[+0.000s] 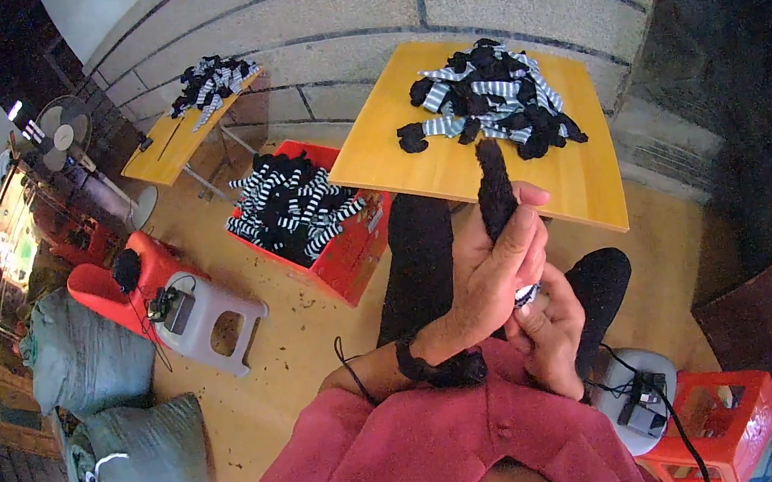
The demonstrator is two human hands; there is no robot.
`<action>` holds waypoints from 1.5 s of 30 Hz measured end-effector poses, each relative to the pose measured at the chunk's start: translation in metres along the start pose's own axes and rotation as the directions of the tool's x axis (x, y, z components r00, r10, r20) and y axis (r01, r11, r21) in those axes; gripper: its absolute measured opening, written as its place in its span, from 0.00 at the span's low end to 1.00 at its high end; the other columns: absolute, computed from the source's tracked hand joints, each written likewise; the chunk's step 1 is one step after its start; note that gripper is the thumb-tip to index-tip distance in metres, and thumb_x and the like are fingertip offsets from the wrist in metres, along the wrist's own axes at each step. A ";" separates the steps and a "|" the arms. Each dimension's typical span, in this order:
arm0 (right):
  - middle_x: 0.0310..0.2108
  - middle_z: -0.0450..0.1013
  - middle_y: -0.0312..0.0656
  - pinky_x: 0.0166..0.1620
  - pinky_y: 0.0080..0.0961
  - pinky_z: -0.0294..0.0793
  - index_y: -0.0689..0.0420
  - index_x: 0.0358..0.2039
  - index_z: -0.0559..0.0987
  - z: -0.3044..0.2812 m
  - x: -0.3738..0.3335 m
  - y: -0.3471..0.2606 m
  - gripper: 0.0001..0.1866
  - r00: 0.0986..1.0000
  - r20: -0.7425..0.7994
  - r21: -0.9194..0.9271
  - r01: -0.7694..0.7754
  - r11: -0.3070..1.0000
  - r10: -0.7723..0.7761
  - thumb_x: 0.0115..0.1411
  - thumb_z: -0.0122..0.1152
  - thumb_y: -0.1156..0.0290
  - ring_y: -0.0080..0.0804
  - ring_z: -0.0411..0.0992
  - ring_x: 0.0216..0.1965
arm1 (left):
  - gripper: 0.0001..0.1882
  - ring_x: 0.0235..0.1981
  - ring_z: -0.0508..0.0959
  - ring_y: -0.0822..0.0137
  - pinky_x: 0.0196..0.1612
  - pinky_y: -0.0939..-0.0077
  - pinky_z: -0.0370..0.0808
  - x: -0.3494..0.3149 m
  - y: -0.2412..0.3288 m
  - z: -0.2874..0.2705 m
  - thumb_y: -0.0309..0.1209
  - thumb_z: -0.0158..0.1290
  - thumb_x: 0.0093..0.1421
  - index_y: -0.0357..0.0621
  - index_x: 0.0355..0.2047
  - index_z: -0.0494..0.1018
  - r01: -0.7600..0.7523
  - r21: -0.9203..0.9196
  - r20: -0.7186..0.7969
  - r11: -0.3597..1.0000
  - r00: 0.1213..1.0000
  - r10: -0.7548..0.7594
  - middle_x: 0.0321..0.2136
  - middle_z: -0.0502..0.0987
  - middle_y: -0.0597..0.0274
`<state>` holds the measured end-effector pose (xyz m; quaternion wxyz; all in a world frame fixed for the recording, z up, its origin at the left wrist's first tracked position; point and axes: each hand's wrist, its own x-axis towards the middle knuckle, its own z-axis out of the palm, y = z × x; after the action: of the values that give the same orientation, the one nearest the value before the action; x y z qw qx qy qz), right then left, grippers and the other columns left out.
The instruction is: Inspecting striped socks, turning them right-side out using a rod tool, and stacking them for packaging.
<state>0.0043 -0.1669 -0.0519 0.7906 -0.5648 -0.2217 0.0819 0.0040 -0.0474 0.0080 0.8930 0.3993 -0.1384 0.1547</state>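
from afar i saw a yellow table (385, 154), a striped fabric pile (494, 98) on it, and two closed hands before it.
the left hand (493, 266) wrapped a fuzzy black fabric piece (495, 187); the right hand (551, 329) pinched its lower end, where white showed. its long axis ran away from the body, tip toward the pile, leaning slightly left. fingers hid its middle; i couldn't tell whether the tip touched the table.
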 end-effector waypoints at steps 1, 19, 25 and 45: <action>0.23 0.71 0.39 0.21 0.14 0.65 0.63 0.52 0.62 -0.001 0.002 -0.007 0.23 0.958 0.154 0.309 -0.280 0.909 0.243 0.56 0.55 0.76 0.20 0.67 0.20 | 0.16 0.15 0.59 0.82 0.17 0.88 0.55 0.000 0.000 0.000 0.35 0.42 0.64 0.38 0.46 0.62 0.001 -0.005 -0.001 1.000 1.000 -0.001 0.18 0.63 0.69; 0.17 0.69 0.46 0.10 0.14 0.50 0.64 0.50 0.65 -0.022 -0.009 -0.005 0.20 0.892 0.300 0.395 -0.439 0.807 0.338 0.56 0.52 0.73 0.22 0.58 0.09 | 0.11 0.30 0.73 0.67 0.35 0.74 0.73 0.026 0.032 -0.005 0.33 0.47 0.61 0.39 0.40 0.65 -0.138 -0.135 0.083 0.981 0.985 0.150 0.28 0.72 0.60; 0.17 0.69 0.44 0.11 0.14 0.50 0.64 0.50 0.65 -0.022 -0.006 -0.007 0.19 0.880 0.343 0.410 -0.455 0.791 0.328 0.57 0.51 0.73 0.21 0.60 0.11 | 0.10 0.27 0.70 0.63 0.33 0.67 0.67 0.023 0.030 -0.007 0.34 0.42 0.63 0.40 0.37 0.65 0.031 -0.046 0.146 0.998 0.989 -0.024 0.28 0.69 0.59; 0.15 0.67 0.40 0.12 0.12 0.49 0.65 0.51 0.64 -0.027 -0.012 0.007 0.22 0.944 0.262 0.361 -0.290 0.886 0.202 0.58 0.52 0.68 0.18 0.57 0.10 | 0.09 0.29 0.76 0.66 0.34 0.70 0.74 0.021 0.008 -0.006 0.33 0.45 0.62 0.40 0.35 0.64 -0.085 -0.184 -0.066 0.979 0.995 0.074 0.29 0.73 0.60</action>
<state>0.0066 -0.1922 -0.0688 0.8421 -0.4053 -0.2115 0.2859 0.0204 -0.0345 0.0171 0.9233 0.3034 -0.1420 0.1881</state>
